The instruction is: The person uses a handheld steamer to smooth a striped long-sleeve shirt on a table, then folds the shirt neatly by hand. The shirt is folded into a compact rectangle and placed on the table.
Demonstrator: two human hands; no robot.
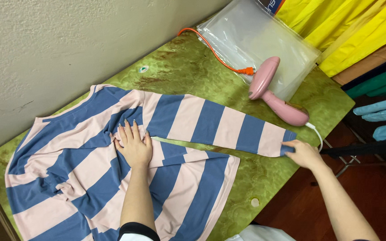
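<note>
While your left hand presses flat with spread fingers on the striped shirt across the table, your right hand pinches its outstretched sleeve cuff, just below the pink steamer.

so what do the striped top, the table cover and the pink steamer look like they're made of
Striped top: soft knit fabric, matte; it wrinkles and drapes under the left hand, while the right hand pinches the sleeve cuff.
Table cover: probably padded cloth, mottled green with brown scorch-like stains.
Pink steamer: smooth moulded plastic, slightly glossy.
</note>
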